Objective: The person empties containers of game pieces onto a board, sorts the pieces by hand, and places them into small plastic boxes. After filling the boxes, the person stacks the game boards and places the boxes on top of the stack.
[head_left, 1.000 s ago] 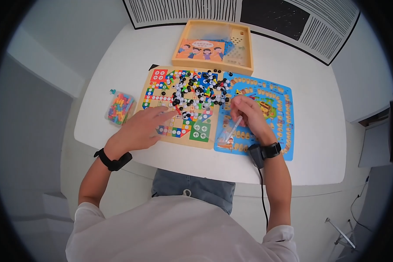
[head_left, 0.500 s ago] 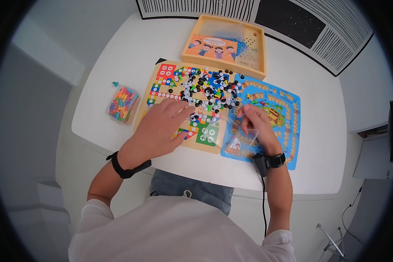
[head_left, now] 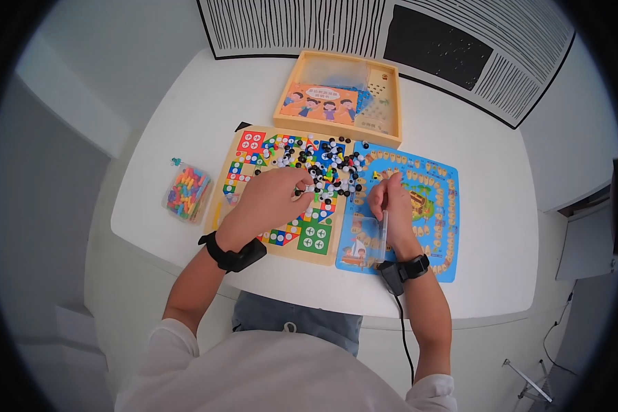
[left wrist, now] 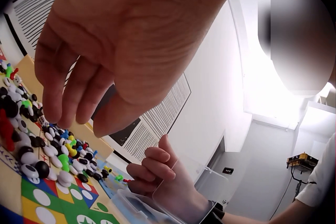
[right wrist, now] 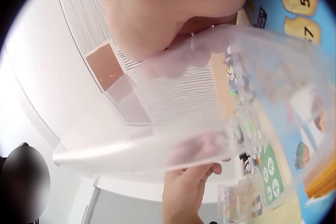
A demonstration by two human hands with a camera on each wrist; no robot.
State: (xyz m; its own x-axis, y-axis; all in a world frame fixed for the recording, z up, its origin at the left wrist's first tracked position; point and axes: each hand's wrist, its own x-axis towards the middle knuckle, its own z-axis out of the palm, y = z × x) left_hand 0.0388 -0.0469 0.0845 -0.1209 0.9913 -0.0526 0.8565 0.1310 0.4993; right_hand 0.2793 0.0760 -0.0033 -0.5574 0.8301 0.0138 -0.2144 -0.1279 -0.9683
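Note:
My left hand (head_left: 264, 206) is over the near side of a heap of black and white pieces (head_left: 336, 165), mixed with coloured ones. Its fingers (left wrist: 89, 85) point down, relaxed, close above the pieces in the left wrist view; nothing shows in its grip. My right hand (head_left: 397, 213), above the blue board (head_left: 441, 240), has curled fingers and holds a clear plastic container (head_left: 373, 240) by its edge. The container (right wrist: 131, 153) spreads across the right wrist view, partly blurring what lies behind. The heap lies mostly on the multicoloured board (head_left: 281, 250).
A clear box of colourful small pieces (head_left: 189, 192) stands at the left of the white table (head_left: 491, 199). Behind the boards is a wooden tray (head_left: 393, 137) with an orange booklet (head_left: 319, 103). A striped black-and-white panel (head_left: 309, 27) stands along the back.
My left hand has moved rightward to the heap, its spread fingers now pointing down. The clear container in my right hand has turned more upright. The head view has shifted.

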